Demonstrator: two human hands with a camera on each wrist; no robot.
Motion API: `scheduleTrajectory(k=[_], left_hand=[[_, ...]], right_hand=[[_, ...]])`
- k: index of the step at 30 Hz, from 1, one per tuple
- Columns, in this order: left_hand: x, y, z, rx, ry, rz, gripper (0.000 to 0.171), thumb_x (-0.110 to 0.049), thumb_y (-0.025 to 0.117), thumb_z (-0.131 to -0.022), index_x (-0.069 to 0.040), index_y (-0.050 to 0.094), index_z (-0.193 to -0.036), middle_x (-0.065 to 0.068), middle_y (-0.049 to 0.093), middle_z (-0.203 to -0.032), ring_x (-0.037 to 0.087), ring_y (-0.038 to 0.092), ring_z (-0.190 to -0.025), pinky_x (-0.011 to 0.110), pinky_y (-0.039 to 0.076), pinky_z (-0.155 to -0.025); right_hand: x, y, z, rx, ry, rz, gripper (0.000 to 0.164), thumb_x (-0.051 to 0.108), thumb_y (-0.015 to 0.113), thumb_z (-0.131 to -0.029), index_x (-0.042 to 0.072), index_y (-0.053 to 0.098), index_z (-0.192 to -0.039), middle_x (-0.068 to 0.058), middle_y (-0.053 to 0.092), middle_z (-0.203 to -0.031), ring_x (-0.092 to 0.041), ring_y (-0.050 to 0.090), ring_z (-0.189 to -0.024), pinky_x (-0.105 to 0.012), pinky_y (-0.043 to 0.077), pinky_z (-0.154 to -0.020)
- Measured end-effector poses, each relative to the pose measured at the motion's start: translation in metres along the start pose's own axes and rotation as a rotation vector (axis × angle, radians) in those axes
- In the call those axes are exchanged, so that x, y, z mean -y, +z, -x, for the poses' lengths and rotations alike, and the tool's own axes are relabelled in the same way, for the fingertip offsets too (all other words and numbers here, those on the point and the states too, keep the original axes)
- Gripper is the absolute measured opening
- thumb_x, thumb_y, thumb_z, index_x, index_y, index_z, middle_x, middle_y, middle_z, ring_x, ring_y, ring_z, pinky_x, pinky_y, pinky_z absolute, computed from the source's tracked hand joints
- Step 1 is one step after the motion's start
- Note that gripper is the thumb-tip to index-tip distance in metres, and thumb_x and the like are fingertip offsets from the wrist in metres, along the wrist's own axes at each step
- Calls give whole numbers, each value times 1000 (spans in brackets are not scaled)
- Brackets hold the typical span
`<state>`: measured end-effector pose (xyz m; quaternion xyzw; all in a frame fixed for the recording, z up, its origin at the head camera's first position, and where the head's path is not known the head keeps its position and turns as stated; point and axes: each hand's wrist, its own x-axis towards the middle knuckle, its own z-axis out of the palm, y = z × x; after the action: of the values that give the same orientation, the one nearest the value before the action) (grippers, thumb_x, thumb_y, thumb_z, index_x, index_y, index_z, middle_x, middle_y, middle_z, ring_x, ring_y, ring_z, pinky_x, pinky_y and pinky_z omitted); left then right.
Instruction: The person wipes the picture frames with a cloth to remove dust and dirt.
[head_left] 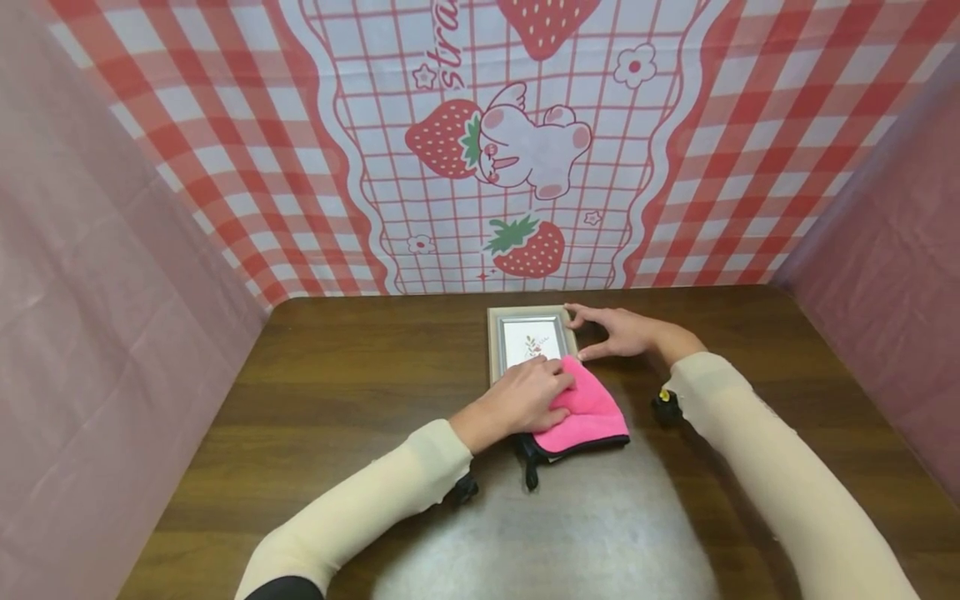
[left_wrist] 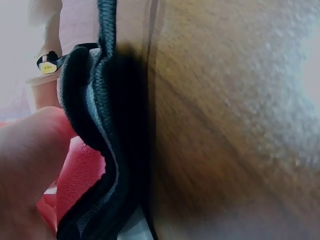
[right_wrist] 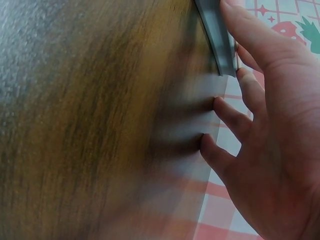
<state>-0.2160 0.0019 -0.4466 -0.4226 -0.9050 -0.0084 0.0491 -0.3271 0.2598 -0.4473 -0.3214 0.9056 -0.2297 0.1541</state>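
Note:
A picture frame [head_left: 496, 333] with a light outer border, a silver inner edge and a plant print lies flat on the table. My left hand [head_left: 525, 396] is over its lower part, fingers bent on a bright pink cloth [head_left: 592, 408] with black trim and a black loop. The cloth covers the frame's lower right and spreads past it. Close up in the left wrist view, the trim [left_wrist: 107, 135] hides the fingertips. At the frame's right side, my right hand [head_left: 618, 332] holds the edge near the top corner, thumb lower down; its other fingers [right_wrist: 232, 120] spread by the table.
The brown wooden table [head_left: 360, 358] reflects light at its front. A red-and-white strawberry curtain [head_left: 480, 242] hangs at the back edge, behind the frame. Pink fabric walls [head_left: 127, 275] stand at both sides. Each wrist carries a small black device [head_left: 666, 407].

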Motion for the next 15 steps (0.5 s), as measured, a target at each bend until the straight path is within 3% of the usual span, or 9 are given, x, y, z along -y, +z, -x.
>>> scheduleTrajectory(k=[5,9,10,15], left_hand=[[1,-2,6,13,-10,2,36,-44,79,-104,-20,80,-131,2,78,-125,17,73,-112,30,64,-91],[5,-3,16,30,-18,5,39,-44,77,-106,-18,78,-135,5,77,-128,20,72,-115,32,65,-94],[10,7,17,16,-11,3,41,-47,76,-106,-18,78,-135,4,77,-128,20,71,-115,32,65,-94],[16,8,32,-53,17,-58,37,-47,76,-107,-17,79,-128,4,77,-122,20,71,-108,33,67,-86]], right_hand=[[-4,2,1,-33,-63,22,100,53,83,-100,6,37,-175,-15,71,-157,-55,53,-154,-76,47,-119],[-3,2,0,-15,-38,-20,99,44,84,-101,3,34,-175,-18,68,-160,-56,49,-158,-78,40,-125],[-2,2,0,-11,-25,-22,98,42,84,-101,2,34,-175,-19,67,-161,-55,48,-159,-77,39,-127],[1,1,0,-8,25,1,94,34,85,-102,3,34,-175,-17,67,-162,-52,47,-162,-74,40,-129]])
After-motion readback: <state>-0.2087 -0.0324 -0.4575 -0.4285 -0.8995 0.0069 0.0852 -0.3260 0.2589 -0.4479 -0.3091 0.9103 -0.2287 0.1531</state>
